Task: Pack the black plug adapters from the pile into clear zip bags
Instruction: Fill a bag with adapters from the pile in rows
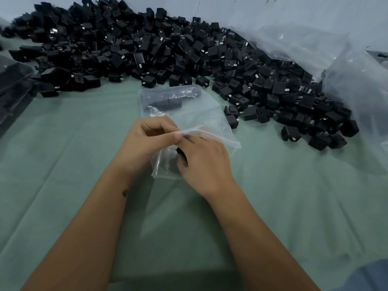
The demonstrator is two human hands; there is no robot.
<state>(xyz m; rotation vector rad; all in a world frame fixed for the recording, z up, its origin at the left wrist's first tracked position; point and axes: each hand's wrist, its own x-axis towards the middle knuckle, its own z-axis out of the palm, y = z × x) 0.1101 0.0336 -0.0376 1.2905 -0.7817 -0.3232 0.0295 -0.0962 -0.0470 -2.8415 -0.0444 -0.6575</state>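
The worktop [63,164], draped in green cloth, is filling the frame, and the pile [168,51] of black adapters is sprawling across the top. A filled bag [168,99] is lying at centre, just below it. Both hands are working a clear zip bag [212,131] mid-frame: the left hand [144,141] is pinching its mouth, the right hand [203,162] is gripping the film with an adapter [181,155] inside. That film looks limp and slippery, so the stiffer zip edge is probably the place to hold; the adapters look rigid and light.

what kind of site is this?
Likely a small packing or assembly workshop: a bulk pile of black plug adapters on a green cloth-covered table, with both hands closing a clear zip bag.
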